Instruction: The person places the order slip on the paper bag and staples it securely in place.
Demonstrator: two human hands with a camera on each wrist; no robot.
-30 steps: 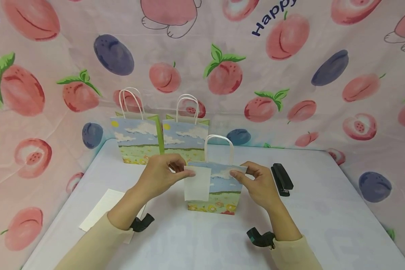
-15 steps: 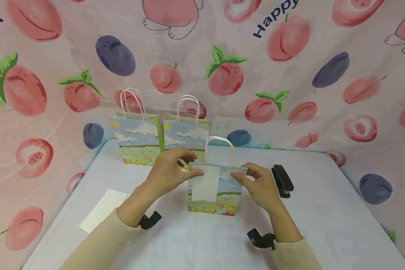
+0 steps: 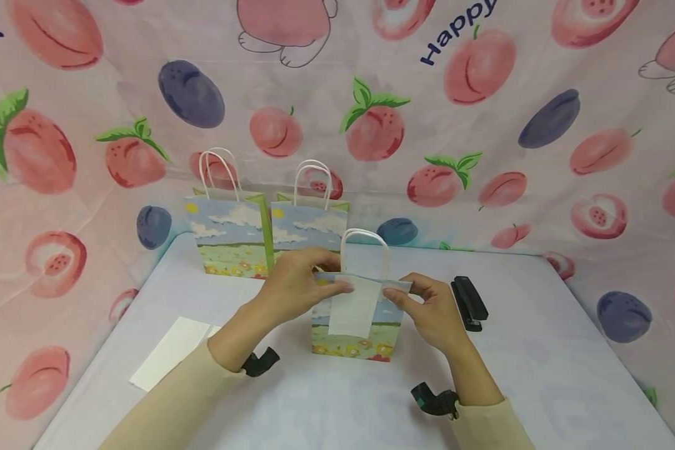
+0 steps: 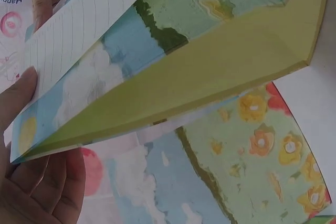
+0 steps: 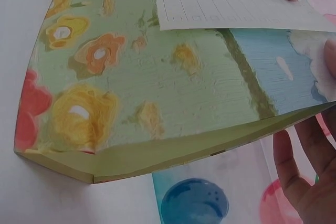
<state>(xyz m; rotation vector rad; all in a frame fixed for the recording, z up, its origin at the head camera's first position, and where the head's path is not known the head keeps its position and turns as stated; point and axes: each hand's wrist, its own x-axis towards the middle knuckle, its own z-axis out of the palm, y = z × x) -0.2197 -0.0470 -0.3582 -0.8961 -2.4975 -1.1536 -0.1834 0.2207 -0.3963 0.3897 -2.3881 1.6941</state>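
A small paper gift bag (image 3: 387, 320) with a sky-and-flower-meadow print and white handles stands upright on the table. Against its front lies a white sheet of lined paper (image 3: 351, 312), near the top edge. My left hand (image 3: 292, 281) pinches sheet and bag rim together, thumb on the sheet and fingers behind the bag. At the bag's upper right corner, my right hand (image 3: 433, 306) grips the rim between thumb and fingers. The ruled lines of the paper (image 5: 226, 3) show in the right wrist view, and the bag's green side (image 4: 199, 77) in the left wrist view.
Two matching gift bags, one at the far left (image 3: 230, 240) and one beside it (image 3: 309, 228), stand at the back. A black stapler (image 3: 469, 303) lies right of my right hand. White paper (image 3: 169, 353) lies at left, partly under my left forearm. A fruit-printed cloth hangs behind.
My left hand has slid the lined paper rightward, from overhanging the bag's left edge to the middle of its front. The right hand keeps its grip on the bag's corner.
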